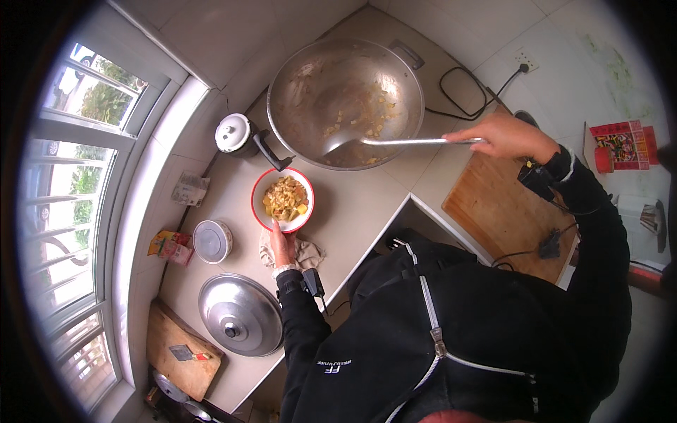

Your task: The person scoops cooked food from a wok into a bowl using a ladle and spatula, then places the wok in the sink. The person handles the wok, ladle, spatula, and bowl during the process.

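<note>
My right hand grips the handle of a metal ladle, whose head rests low inside a large metal wok. Bits of yellowish food cling to the wok's inner surface. With my left hand I hold the near rim of a white enamel bowl with a red edge. Chopped, cooked food fills much of that bowl. A crumpled beige cloth lies on the counter beneath and beside my left hand.
A small lidded pot stands left of the wok, its handle jutting toward the bowl. Nearer me are a lidded tub, a domed metal lid and a cutting board with a cleaver. Another wooden board lies right; a power cord runs behind.
</note>
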`<state>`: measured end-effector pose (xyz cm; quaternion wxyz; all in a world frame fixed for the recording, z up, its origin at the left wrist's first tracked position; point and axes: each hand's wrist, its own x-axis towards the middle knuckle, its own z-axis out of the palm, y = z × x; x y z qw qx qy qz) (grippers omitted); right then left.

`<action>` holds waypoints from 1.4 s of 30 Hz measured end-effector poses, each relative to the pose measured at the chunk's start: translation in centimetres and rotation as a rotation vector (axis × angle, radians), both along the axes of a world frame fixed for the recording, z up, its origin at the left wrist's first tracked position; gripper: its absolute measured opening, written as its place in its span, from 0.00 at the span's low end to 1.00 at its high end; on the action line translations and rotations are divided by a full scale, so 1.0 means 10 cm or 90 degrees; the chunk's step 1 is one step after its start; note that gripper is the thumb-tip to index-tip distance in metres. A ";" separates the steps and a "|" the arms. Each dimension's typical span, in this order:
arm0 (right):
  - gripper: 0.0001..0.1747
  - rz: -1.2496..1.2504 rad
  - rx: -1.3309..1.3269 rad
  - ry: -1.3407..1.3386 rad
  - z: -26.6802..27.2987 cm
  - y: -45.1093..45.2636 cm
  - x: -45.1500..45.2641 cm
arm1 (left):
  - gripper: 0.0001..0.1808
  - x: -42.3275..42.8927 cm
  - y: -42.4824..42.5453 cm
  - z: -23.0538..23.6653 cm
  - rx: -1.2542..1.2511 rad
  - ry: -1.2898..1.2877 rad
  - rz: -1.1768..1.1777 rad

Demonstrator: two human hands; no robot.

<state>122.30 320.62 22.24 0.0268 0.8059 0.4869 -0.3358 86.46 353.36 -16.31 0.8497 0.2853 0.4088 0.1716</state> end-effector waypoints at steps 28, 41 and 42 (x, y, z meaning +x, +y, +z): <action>0.33 -0.061 0.196 -0.071 -0.98 0.42 0.19 | 0.33 -0.51 0.13 0.51 0.291 0.280 0.119; 0.28 -0.030 0.246 -0.242 -0.72 0.26 0.48 | 0.28 -0.40 0.12 0.88 0.362 0.205 0.107; 0.28 -0.059 0.264 -0.245 -0.88 0.36 0.48 | 0.28 -0.35 0.13 0.91 0.373 0.196 0.096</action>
